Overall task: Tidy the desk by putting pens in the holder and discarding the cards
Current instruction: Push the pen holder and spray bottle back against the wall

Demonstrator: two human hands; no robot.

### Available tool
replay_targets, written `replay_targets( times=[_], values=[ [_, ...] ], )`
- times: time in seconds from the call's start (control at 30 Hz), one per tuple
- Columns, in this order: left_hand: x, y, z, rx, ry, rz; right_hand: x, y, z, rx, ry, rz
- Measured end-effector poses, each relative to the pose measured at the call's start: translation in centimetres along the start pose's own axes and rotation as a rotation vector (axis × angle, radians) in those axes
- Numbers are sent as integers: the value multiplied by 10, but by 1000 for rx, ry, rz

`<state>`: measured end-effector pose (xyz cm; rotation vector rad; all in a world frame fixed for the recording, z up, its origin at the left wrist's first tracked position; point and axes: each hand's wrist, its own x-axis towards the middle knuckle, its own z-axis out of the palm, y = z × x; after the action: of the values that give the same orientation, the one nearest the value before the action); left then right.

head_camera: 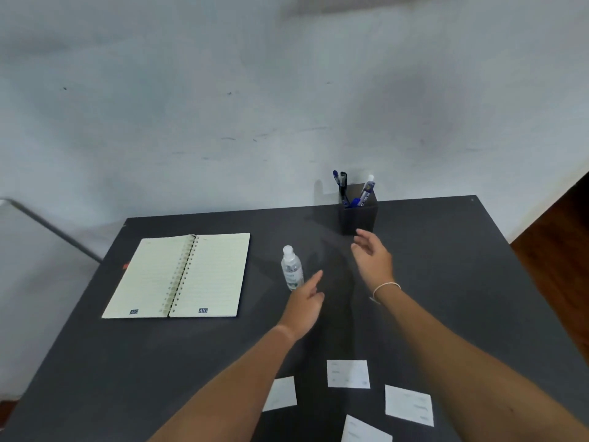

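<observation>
1. Dark grey matte counter [446, 282] pushed up against a pale wall. Both hands are out over the middle of it, and neither one is holding anything.
2. Left hand [304, 303] hovers just beside a small clear plastic bottle with a white cap [291, 269], fingers loose and spread, one pointing forward.
3. Right hand [373, 255] is further out, fingers apart and relaxed, just in front of the black square pen holder [358, 218]. There's a thin white bracelet [385, 287] on that wrist.
4. The holder sits at the far edge by the wall with the pens [342, 186] already standing in it, blue and black ones plus one with a white cap.
5. Four white rectangular cards [348, 374] lie scattered flat on the near part of the counter, under the forearms.
6. An open spiral-bound notebook with cream lined pages [178, 275] is lying off to the left.
</observation>
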<state>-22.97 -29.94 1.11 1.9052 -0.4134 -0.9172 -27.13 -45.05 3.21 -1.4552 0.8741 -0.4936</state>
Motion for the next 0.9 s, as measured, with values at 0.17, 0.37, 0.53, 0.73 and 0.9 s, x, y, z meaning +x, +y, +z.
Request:
replay_targets(
  times=[0.17, 0.37, 0.53, 0.73, 0.9],
  values=[
    [-24, -28, -32, 65, 38, 4, -21, 6, 25, -31, -55, 10],
    [-26, -44, -70, 262, 122, 67, -43, 13, 59, -129, -212, 21],
    [-14, -50, -105, 409, 106, 106, -49, 13, 85, -202, -218, -43],
    [14, -44, -126, 488, 47, 174, -48, 13, 98, -235, -134, -49],
    [35, -33, -124, 485, 5, 226, -46, 17, 96, -213, -74, -34]
  ],
)
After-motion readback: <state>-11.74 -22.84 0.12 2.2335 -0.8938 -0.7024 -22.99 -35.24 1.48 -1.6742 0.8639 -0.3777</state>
